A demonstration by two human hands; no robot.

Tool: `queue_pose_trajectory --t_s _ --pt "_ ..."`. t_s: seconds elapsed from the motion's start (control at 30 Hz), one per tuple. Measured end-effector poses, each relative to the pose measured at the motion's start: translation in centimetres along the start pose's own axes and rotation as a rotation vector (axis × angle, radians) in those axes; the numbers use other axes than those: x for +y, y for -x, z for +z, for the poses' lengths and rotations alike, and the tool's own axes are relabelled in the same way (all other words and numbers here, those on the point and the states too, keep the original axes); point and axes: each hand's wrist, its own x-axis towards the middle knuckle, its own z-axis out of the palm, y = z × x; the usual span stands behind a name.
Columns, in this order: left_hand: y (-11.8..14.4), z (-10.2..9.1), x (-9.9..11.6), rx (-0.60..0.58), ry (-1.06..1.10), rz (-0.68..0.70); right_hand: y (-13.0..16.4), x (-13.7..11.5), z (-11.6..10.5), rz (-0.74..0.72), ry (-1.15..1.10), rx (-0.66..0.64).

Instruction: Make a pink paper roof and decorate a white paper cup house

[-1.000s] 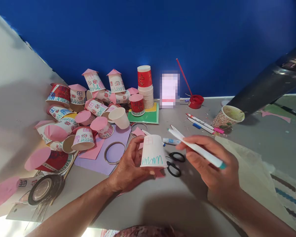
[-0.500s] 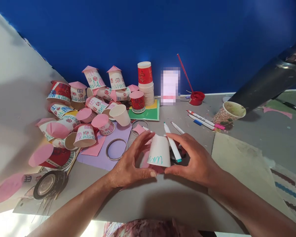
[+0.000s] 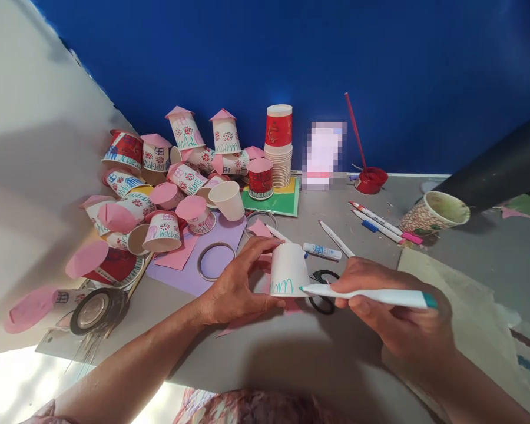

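Note:
My left hand (image 3: 241, 285) grips a white paper cup (image 3: 288, 265) from its left side, the cup standing upside down with its wide rim low. Green zigzag strokes run along the lower part of the cup near the rim. In my right hand (image 3: 397, 309) is a white felt-tip marker (image 3: 375, 295) with a green end, held level. Its green tip touches the cup at the right end of the strokes. Black-handled scissors (image 3: 322, 305) lie partly hidden behind the cup, and a glue stick (image 3: 322, 251) rests just beyond it.
Decorated paper cups with pink paper roofs (image 3: 162, 231) crowd the left side. A stack of cups (image 3: 279, 159) stands by the blue wall. Rolls of tape (image 3: 199, 266) lie on purple paper (image 3: 242, 227). Several markers (image 3: 335, 237), a patterned cup (image 3: 435, 215) and a red pot (image 3: 371, 181) are to the right.
My right hand has let go of the cup and moved right, turning the marker from upright to level with its tip on the cup. The green strokes now extend further right.

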Motion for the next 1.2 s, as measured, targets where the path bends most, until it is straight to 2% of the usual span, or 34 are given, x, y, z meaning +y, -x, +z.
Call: queue_pose_trajectory --t_s 0.27,0.43,0.6,0.67,0.8,0.9,1.03,1.2 --pt "0.1 0.1 -0.5 -0.041 -0.011 0.001 0.2 0.1 0.4 0.024 -0.014 -0.055" --pt "0.0 0.4 -0.4 -0.014 0.031 0.000 0.2 0.1 0.5 0.011 0.054 0.025" --pt "0.1 0.8 -0.3 0.027 0.117 -0.024 0.2 0.2 0.4 0.012 0.040 -0.005" --pt "0.2 1.0 -0.3 0.029 0.159 -0.029 0.1 0.2 0.3 0.010 0.041 0.028" --pt "0.2 1.2 -0.6 0.012 0.212 -0.042 0.2 0.2 0.1 0.025 0.039 -0.017" --pt "0.2 1.3 -1.0 0.016 0.244 -0.039 0.1 0.2 0.0 0.025 0.057 0.029" --pt "0.2 1.3 -1.5 0.024 0.242 -0.007 0.0 0.1 -0.1 0.031 0.022 -0.010" --pt "0.1 1.2 -1.5 0.026 0.291 -0.033 -0.2 -0.2 -0.2 0.023 0.038 0.042"
